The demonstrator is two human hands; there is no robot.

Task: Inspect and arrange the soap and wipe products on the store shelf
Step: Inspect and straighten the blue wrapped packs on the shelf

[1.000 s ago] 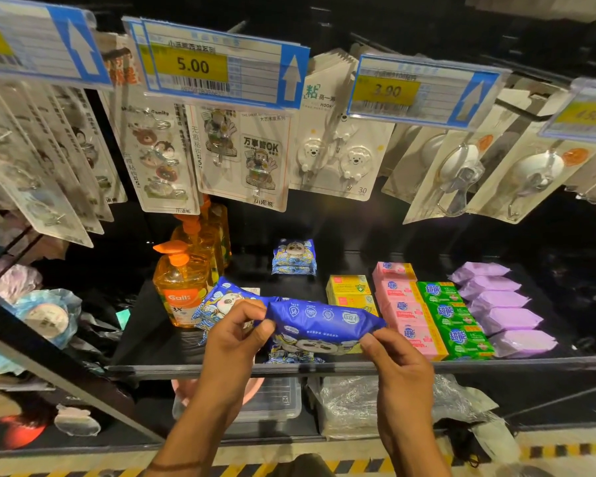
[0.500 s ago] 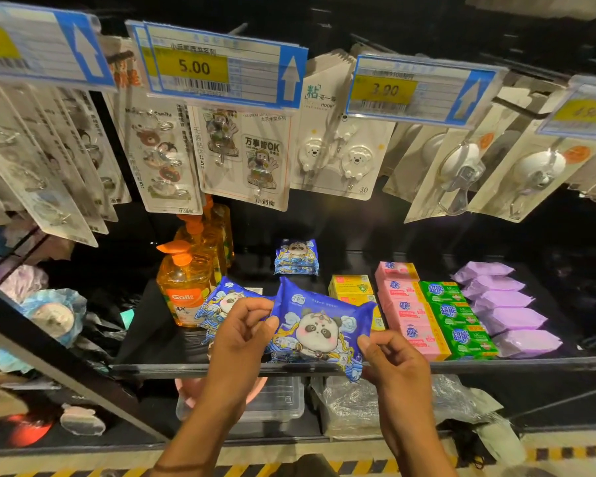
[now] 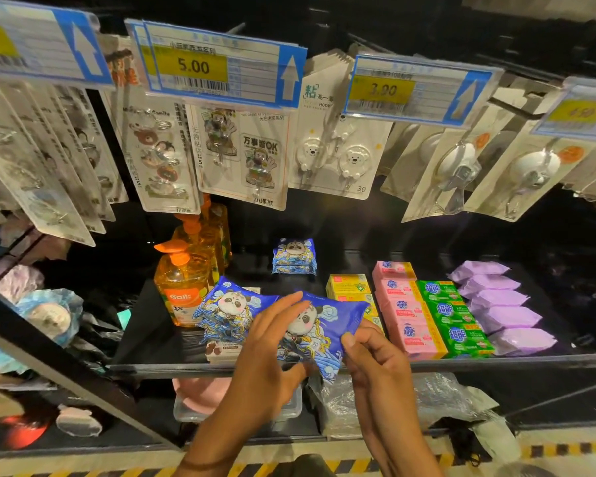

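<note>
"So where was the wipe pack (image 3: 324, 325)?"

"Between both hands, over the front lip of the shelf (image 3: 496, 364). My left hand (image 3: 272, 349) lay with fingers nearly straight across its panda face, thumb beneath. My right hand (image 3: 375, 366) pinched the edge at three o'clock. Its long axis ran nine to three."

"And its slot?"

"Probably at eleven, beside the second pack (image 3: 231, 308) next to the soap bottle (image 3: 183, 284). The far stack (image 3: 294, 256) sat at twelve. My left was nearer."

Deep blue, panda print, white wave swirls on wipe pack (image 3: 338, 320). Yellow boxes (image 3: 348, 286), pink boxes (image 3: 405, 315), green boxes (image 3: 453, 320). Lilac pouches (image 3: 503, 306). Amber pump bottle (image 3: 183, 287), orange cap (image 3: 173, 251).
</note>
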